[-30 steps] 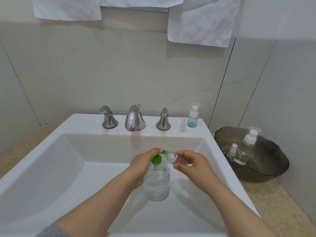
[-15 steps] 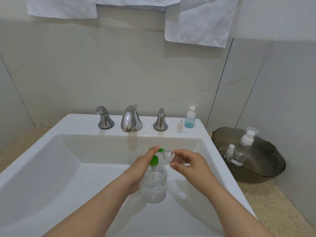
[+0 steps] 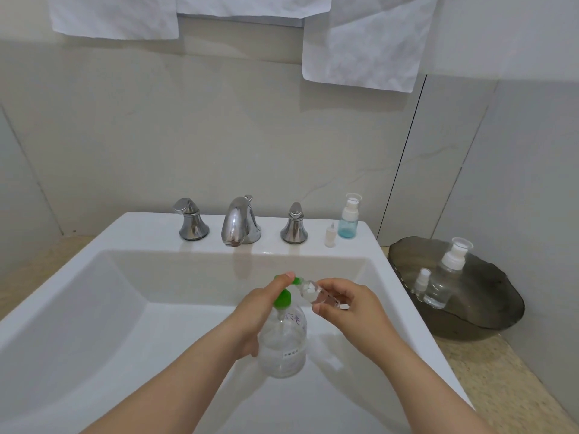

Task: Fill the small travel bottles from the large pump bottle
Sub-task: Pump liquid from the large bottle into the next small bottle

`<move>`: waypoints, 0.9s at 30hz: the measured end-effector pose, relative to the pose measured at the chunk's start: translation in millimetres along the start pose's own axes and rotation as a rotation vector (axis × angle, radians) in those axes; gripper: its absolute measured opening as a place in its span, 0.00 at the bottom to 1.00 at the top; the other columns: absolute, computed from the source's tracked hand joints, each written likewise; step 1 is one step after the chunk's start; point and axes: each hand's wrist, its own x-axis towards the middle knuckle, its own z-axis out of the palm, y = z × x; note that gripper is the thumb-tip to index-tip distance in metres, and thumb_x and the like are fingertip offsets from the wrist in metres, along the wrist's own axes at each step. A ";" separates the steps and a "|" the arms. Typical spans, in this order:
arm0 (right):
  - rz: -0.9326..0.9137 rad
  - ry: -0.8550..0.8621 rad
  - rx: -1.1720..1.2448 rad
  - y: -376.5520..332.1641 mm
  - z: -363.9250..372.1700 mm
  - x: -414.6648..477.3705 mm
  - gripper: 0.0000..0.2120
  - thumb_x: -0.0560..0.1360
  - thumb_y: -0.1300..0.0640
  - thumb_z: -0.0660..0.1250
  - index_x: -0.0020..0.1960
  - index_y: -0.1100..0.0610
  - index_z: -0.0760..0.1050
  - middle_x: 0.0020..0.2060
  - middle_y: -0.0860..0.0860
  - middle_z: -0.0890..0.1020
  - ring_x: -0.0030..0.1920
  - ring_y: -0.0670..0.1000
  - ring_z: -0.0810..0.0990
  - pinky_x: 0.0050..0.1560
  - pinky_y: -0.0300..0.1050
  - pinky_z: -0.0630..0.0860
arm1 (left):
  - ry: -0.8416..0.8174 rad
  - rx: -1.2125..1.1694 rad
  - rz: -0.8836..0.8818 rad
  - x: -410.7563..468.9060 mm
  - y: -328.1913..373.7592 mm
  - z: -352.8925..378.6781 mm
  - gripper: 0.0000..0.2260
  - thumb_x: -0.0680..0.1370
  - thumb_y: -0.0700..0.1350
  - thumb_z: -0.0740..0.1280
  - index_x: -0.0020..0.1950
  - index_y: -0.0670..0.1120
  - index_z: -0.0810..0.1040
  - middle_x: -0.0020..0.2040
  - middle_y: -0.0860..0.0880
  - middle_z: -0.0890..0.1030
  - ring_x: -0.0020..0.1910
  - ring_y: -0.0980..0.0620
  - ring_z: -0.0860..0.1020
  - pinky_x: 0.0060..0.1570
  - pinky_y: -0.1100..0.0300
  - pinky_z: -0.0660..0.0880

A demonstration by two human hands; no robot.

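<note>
A large clear pump bottle [image 3: 283, 346] with a green pump head stands in the white sink [image 3: 94, 308]. My left hand [image 3: 260, 308] rests on the pump, its thumb on top of the green head. My right hand [image 3: 344, 305] pinches a small clear travel bottle [image 3: 316, 292], tilted, with its mouth at the green nozzle. A small blue spray bottle [image 3: 347, 220] and a tiny white dropper bottle [image 3: 330, 235] stand on the sink's back ledge at the right.
A chrome faucet [image 3: 239, 222] with two handles sits on the back ledge. A dark tray [image 3: 488, 308] on the counter to the right holds a clear spray bottle [image 3: 445, 277] and a smaller one [image 3: 421, 281]. White towels [image 3: 363, 45] hang above.
The pump head has risen a little under my left thumb. Both hands stay at the nozzle with the travel bottle. The view has shifted slightly.
</note>
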 end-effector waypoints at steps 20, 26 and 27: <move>0.005 -0.034 -0.029 0.0 -0.7 -1.4 0.11 0.71 0.61 0.73 0.49 0.47 0.82 0.42 0.49 0.83 0.43 0.46 0.79 0.46 0.35 0.73 | 0.113 0.015 0.005 1.2 -3.4 -4.7 0.19 0.76 0.59 0.71 0.58 0.46 0.84 0.55 0.44 0.86 0.52 0.42 0.84 0.48 0.52 0.78; -0.017 -0.022 0.023 -1.8 -0.2 -2.0 0.11 0.71 0.60 0.73 0.48 0.47 0.82 0.42 0.49 0.84 0.45 0.48 0.80 0.49 0.38 0.75 | 0.117 0.075 -0.023 -4.6 0.8 -0.3 0.24 0.76 0.66 0.66 0.63 0.51 0.79 0.60 0.49 0.81 0.59 0.46 0.78 0.54 0.50 0.70; -0.019 -0.015 0.023 -1.9 -0.3 -1.6 0.11 0.71 0.60 0.73 0.49 0.47 0.82 0.42 0.48 0.84 0.45 0.48 0.80 0.49 0.38 0.75 | 0.115 0.083 -0.024 -4.7 1.2 0.2 0.24 0.77 0.67 0.64 0.64 0.52 0.78 0.60 0.50 0.80 0.60 0.46 0.77 0.56 0.48 0.67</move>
